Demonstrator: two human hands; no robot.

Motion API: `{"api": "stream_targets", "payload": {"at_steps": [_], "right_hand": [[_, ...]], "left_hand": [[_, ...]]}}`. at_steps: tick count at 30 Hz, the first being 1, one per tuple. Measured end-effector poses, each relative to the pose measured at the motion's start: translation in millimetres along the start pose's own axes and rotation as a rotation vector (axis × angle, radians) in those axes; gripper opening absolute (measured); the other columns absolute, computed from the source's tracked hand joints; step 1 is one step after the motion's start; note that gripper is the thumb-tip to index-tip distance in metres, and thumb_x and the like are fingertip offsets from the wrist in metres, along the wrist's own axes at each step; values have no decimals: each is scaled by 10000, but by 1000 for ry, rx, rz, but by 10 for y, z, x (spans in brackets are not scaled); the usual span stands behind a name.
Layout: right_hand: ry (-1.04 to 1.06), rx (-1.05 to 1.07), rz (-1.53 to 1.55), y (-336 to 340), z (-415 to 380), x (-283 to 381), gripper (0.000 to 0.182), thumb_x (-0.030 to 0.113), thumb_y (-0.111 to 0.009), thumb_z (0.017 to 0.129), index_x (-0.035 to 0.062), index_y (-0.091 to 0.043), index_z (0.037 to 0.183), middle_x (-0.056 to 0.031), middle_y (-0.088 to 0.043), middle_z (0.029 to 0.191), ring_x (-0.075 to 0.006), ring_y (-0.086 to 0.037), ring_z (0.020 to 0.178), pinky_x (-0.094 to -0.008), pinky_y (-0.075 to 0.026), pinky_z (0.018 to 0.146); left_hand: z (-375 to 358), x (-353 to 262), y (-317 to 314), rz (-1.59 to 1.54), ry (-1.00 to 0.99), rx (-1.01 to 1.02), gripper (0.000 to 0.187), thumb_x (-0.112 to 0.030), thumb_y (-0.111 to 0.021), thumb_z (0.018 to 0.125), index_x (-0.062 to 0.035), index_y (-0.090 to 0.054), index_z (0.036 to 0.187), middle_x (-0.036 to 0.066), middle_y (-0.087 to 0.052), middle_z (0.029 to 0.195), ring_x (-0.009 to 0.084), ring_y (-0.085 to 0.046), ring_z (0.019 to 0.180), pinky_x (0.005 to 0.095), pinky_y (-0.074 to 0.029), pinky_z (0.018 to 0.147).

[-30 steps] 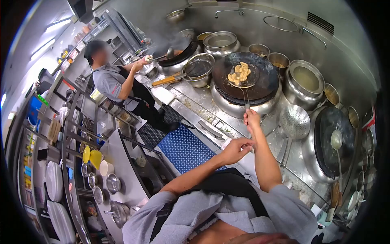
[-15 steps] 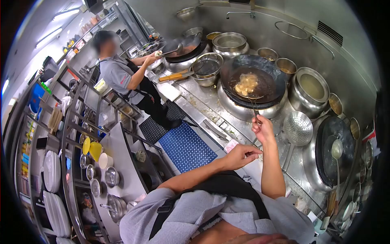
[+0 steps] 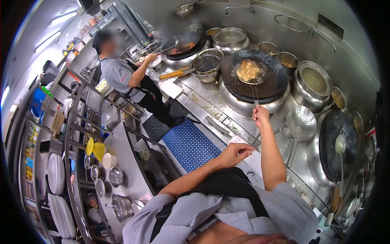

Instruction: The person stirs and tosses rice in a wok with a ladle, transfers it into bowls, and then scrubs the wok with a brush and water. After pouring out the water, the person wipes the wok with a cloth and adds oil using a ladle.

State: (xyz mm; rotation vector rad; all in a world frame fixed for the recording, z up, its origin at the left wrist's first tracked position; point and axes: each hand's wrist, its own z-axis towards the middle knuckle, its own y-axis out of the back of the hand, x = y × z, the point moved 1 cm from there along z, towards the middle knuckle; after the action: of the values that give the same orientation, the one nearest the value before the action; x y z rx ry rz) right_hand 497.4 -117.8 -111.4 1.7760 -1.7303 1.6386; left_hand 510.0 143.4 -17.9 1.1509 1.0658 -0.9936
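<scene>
While the right hand grips the strainer, its long axis points forward into the wok

Shows golden brown on the food, near-black across the wok, silver along the strainer and silver-grey over the worktop. Turns orange-brown on the wooden handles and bright yellow on the containers. Runs blue with small pale dots over the floor mat, plain grey on the shirt, black on the apron.
</scene>
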Motion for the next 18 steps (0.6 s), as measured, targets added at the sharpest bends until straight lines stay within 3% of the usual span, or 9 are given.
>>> {"api": "stream_targets", "payload": {"at_steps": [6, 12, 18], "right_hand": [[103, 4, -4, 63, 51, -180, 149, 190, -515, 1032, 105, -502, 911, -8, -495, 642, -96, -375, 425, -269, -295, 375], [196, 37, -137, 58, -117, -347, 180, 209, -516, 1035, 98, -515, 894, -4, -498, 648, -95, -387, 432, -263, -315, 393], [192, -32, -85, -67, -396, -627, 163, 206, -511, 1036, 118, -506, 899, 8, -495, 635, -95, -389, 420, -271, -300, 374]], "left_hand": [[-182, 193, 107, -50, 164, 13, 247, -51, -621, 951, 4, -669, 1188, 5, -643, 846, 53, -556, 768, 236, -484, 684], [-382, 427, 452, -68, 115, 119, 277, -103, -645, 967, -5, -652, 1226, 33, -681, 938, 67, -595, 845, 233, -501, 746], [-664, 767, 1018, -10, 109, 119, 316, -145, -672, 939, -19, -651, 1228, 58, -704, 933, 107, -632, 821, 274, -527, 755]]}}
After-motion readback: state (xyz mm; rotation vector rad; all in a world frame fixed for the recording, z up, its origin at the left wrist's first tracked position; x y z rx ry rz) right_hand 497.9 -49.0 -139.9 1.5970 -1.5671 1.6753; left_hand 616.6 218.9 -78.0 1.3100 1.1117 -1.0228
